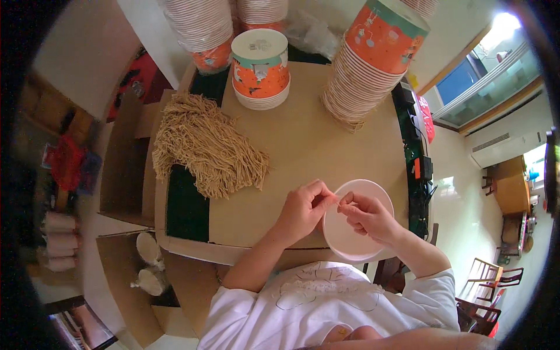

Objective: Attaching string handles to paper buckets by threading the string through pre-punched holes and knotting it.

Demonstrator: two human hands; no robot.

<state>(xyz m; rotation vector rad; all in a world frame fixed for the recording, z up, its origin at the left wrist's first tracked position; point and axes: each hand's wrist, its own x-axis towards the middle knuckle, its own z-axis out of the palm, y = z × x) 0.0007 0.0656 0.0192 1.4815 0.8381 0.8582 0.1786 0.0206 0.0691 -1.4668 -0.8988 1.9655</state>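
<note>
My left hand (pixel 304 211) and my right hand (pixel 368 218) meet fingertip to fingertip, both closed in a pinch. Whatever is between the fingers is too small to make out. Beneath them, at the table's near edge, a white paper tub (pixel 350 246) has its open mouth facing up; my right hand is over it and my left hand beside its rim. Left of my hands lies a big heap of tan strings (pixel 211 147). Farther back, an orange and green paper tub (pixel 261 76) stands upside down on the cardboard table cover (pixel 291 131).
A tall leaning stack of orange paper tubs (pixel 373 64) stands back right, with wrapped stacks (pixel 201 29) back left. Power adapters and cables (pixel 421 169) line the right edge. On the floor at left, an open cardboard box (pixel 131 283) holds white bundles (pixel 150 281).
</note>
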